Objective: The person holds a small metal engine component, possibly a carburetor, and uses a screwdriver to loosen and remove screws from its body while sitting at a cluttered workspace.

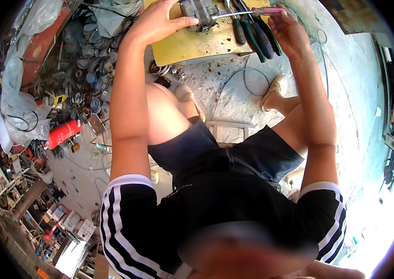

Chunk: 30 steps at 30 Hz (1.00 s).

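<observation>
On the yellow work board (178,49) at the top of the view sits a grey metal part (200,10), blocky and worn, perhaps a small motor. My left hand (162,23) steadies it, the thumb lying along its near side; the other fingers are partly cut off by the picture edge. Between the fingers of my right hand (291,35) is the pink handle of a screwdriver (267,11). Its shaft runs leftward, the tip meeting the right side of the part. Under the shaft lie several pliers (251,39) with dark green and dark blue handles.
Metal scraps (92,69) are heaped on the floor at left, near a red cylinder (64,134). A thin cable (257,69) loops across the concrete past my feet. A low stool frame (230,125) shows between my legs. Cluttered shelving (25,186) stands farther left.
</observation>
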{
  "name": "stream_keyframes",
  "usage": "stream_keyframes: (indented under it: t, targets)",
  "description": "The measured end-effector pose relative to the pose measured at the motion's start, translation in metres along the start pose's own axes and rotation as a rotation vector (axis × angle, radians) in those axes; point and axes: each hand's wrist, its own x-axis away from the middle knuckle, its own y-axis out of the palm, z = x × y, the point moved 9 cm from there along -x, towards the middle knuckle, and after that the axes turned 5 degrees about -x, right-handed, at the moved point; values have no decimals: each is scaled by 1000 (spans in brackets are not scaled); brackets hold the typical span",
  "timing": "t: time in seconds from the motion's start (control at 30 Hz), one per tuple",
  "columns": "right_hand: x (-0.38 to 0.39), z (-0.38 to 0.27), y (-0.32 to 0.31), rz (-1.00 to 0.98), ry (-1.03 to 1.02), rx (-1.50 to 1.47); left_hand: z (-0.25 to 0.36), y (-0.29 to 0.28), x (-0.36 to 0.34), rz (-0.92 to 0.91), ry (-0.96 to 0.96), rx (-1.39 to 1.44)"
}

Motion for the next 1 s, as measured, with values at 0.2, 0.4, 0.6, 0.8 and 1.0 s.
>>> stream_keyframes:
  t: [0.2,0.4,0.6,0.8,1.0]
  targets:
    - [-11,0,-17,-64,-84,-34,1,-1,-1,17,45,0]
    - [-11,-1,-38,99,-87,-43,2,-2,0,16,54,-22]
    - [-11,0,-44,135,-76,-26,-20,9,-5,82,85,-136]
    - [-14,0,-48,102,-72,-27,-27,13,-8,103,92,-192]
    - [9,-4,-17,251,-54,-25,-29,13,-6,104,90,-190]
